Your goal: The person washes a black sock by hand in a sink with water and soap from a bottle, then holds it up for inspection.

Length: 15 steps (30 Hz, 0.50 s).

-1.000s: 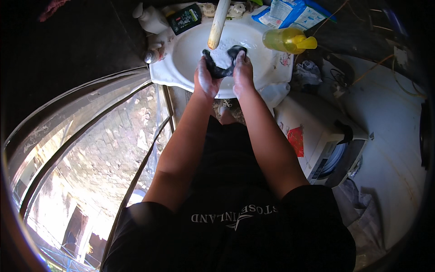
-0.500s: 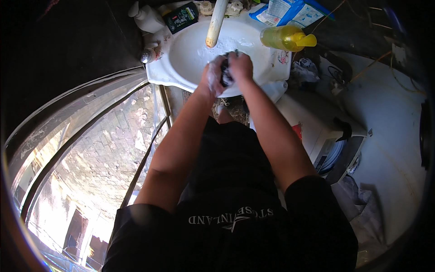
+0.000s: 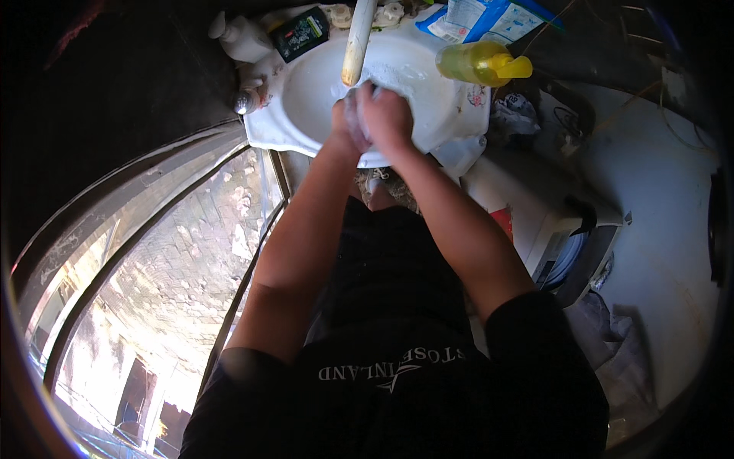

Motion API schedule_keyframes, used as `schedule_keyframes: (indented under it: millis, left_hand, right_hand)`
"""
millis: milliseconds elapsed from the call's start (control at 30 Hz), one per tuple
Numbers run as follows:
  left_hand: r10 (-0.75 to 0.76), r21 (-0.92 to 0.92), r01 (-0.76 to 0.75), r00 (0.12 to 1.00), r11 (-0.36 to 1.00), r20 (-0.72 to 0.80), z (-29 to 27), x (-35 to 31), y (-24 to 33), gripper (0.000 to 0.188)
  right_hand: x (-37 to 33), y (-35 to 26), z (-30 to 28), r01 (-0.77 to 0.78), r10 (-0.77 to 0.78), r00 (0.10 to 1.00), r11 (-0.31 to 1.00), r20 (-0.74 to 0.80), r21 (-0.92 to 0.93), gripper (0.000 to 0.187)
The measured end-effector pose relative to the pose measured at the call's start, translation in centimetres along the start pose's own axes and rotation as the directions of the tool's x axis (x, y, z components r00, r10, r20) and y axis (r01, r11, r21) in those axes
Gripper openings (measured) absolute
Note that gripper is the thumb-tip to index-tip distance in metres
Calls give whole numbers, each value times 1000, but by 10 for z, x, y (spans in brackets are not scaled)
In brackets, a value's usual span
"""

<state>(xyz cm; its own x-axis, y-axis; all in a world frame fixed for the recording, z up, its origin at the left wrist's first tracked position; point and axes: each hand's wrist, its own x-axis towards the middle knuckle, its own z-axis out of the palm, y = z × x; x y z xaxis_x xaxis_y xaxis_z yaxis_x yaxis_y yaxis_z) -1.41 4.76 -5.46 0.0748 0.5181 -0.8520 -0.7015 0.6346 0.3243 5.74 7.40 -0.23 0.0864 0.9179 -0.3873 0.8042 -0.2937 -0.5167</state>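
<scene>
Over the near side of a white washbasin (image 3: pixel 310 103), my two hands press together, wet with white suds. My left hand (image 3: pixel 344 126) is closed, its fingers largely covered by the right. Curled over it from the right is my right hand (image 3: pixel 388 118), its fingers bent and slightly blurred. A dark, sudsy, cloth-like bundle was visible between them a moment ago; the hands now hide nearly all of it. Just above the hands ends a worn whitish tap spout (image 3: pixel 358 46). Foam (image 3: pixel 386 73) lies in the basin behind them.
A yellow pump bottle (image 3: pixel 478 63) lies on the right rim, near a blue-and-white pouch (image 3: pixel 497 23). A white pump bottle (image 3: pixel 246 40), a dark green pack (image 3: pixel 300 34) and a small silver-topped container (image 3: pixel 246 101) line the left. At right stands a white front-loading machine (image 3: pixel 527 203); left, a window (image 3: pixel 176 229).
My hands have drawn together and shifted slightly left. The right hand has folded over the left, and the dark bundle has gone out of sight between them.
</scene>
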Motion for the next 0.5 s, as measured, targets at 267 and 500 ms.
schedule_keyframes:
  millis: [267,500]
  left_hand:
    - [34,-62,-23,984,998,175,17,-29,1,40]
    - [81,285,-117,987,951,137,2,-37,16,53]
  right_hand:
    - [49,93,7,-112,-10,987,657,158,745,54]
    - [23,58,-22,-250,16,925,778,380,576,41]
